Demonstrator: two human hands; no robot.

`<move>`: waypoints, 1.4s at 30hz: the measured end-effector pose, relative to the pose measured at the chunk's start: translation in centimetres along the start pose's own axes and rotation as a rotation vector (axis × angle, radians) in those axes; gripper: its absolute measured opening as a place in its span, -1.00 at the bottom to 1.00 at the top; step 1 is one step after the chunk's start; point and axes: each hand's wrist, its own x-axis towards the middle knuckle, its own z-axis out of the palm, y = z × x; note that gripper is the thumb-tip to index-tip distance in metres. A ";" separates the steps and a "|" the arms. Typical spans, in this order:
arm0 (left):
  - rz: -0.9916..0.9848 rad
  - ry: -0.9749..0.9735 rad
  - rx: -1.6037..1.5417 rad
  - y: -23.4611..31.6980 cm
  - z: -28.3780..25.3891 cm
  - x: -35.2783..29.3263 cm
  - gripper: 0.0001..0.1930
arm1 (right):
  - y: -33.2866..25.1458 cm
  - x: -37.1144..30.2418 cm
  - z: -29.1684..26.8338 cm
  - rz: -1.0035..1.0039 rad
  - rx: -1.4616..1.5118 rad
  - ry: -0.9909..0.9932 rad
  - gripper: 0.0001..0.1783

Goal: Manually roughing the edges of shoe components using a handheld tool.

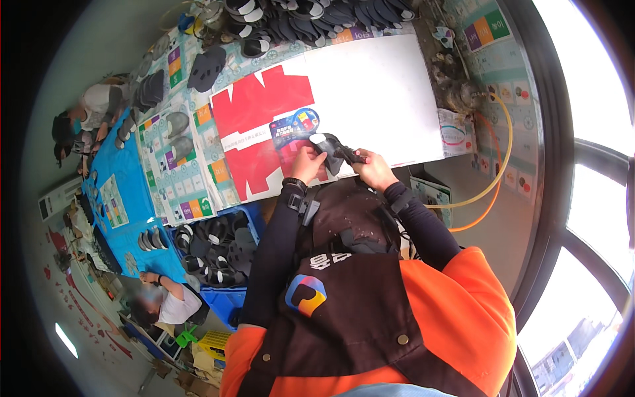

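In front of me, over the near edge of the white and red printed board [377, 86], my left hand [306, 164] is closed on the left side of a dark, curved, shell-like piece [335, 164] with a white patch on its upper end. Closed as well, my right hand [376, 171] grips a black object [357, 156] that reaches toward the dark piece's right side. Fingers cover much of that object, so whether it is a tool cannot be made out. A blue printed card [286, 130] lies on the board beyond my left hand.
Many similar dark pieces [291, 30] are piled along the far edge. More fill a blue crate [221, 291] at left. Yellow [508, 142] and orange hoses [493, 188] loop on the right. Two people [99, 109] [173, 306] are at a blue-covered table [119, 192].
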 end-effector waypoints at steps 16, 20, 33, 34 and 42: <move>-0.058 -0.021 -0.013 3.0 1.3 -0.6 -0.40 | -0.3 -2.7 -0.4 0.036 -0.115 0.179 -0.68; -0.088 -0.008 0.046 2.9 1.0 -0.2 -0.40 | 1.9 -3.3 -0.7 0.034 -0.210 0.197 -0.65; -0.167 -0.090 -0.053 -1.9 -2.9 1.2 -0.61 | 1.3 -4.6 0.4 0.006 -0.119 0.047 -0.70; -0.173 -0.082 -0.053 -2.5 -3.4 1.2 -0.61 | 0.9 -4.6 0.8 -0.007 -0.122 0.028 -0.70; 0.944 0.055 0.914 7.6 -1.5 1.0 -0.80 | 2.1 -6.2 2.2 0.026 -0.185 0.012 -0.68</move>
